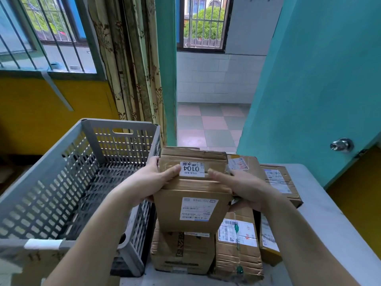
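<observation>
I hold a brown cardboard parcel (193, 205) up in front of me with both hands. It carries a white label reading 0104 near its top and a shipping label lower down. My left hand (152, 180) grips its left side with the thumb across the top face. My right hand (245, 186) grips the right side, thumb on the top face too. The parcel hangs above several other cardboard parcels (237, 244) lying on a white table (321, 213). A grey perforated plastic crate (86, 182) with nothing in it stands to the left.
A teal door (321, 79) with a metal knob (341, 145) stands open at the right. A doorway ahead leads to a tiled floor (208, 126). A patterned curtain (132, 65) and a barred window are at the left, above a yellow wall.
</observation>
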Motion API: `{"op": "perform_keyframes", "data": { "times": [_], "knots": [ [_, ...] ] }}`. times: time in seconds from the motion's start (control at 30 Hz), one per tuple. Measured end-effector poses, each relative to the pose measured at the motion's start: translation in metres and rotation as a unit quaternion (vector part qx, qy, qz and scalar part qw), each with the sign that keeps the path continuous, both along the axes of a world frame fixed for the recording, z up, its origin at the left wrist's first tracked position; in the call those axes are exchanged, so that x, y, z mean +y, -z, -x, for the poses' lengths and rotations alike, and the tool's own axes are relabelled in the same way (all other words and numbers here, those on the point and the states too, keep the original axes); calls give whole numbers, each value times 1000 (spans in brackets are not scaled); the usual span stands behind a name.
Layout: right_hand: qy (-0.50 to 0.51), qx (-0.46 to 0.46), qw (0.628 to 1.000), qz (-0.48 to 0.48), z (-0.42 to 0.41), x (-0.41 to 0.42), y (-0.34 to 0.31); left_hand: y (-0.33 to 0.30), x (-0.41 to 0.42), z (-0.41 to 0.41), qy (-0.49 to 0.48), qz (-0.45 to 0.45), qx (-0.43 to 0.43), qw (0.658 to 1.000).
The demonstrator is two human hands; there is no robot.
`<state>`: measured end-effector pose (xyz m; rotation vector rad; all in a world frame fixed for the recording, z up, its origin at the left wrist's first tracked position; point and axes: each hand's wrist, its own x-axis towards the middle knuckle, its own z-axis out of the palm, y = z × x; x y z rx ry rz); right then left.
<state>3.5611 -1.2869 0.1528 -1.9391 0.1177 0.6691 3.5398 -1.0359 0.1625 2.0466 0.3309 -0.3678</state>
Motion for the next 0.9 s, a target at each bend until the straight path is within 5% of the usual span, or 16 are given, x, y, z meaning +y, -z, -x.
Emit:
{"op": "perform_keyframes", "data": {
  "times": [0.3,0.53,0.77,0.9],
  "knots": [
    [41,0,998,46,-12,7,-1,4,-8,-23,9,-124,0,992],
    [44,41,995,79,-28,7,-24,-2,-5,-39,-15,-59,40,997],
    [65,31,992,107,-42,14,-14,5,-9,-54,-30,-145,34,988],
    [65,35,992,104,-45,14,-12,7,-6,-54,-46,-83,63,993]
  ]
}}
